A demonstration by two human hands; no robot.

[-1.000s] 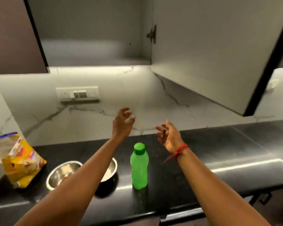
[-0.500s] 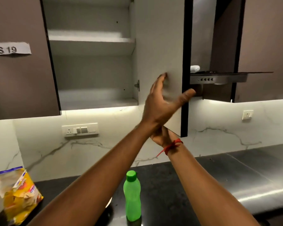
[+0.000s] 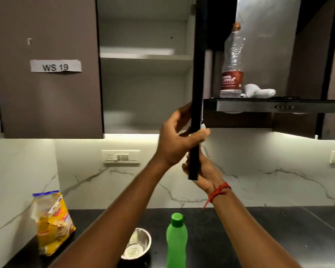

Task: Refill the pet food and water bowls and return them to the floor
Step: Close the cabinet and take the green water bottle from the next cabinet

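Observation:
Both hands are up at the open cabinet door, seen edge-on as a dark vertical strip. My left hand grips the door's lower edge, thumb on its right side. My right hand, with a red thread at the wrist, cups the door's bottom corner from behind. On the black counter below stand a green bottle with its cap on and a steel bowl, partly hidden by my left forearm. A yellow pet food bag leans at the left.
The cabinet's white shelves hold nothing that I can see. A clear plastic bottle and a white object rest on top of the range hood at the right. A switch plate is on the marble wall.
My view has tilted upward from the counter to the cabinet. Both hands rose from above the green bottle and closed on the door's lower edge; the door swung until it shows edge-on.

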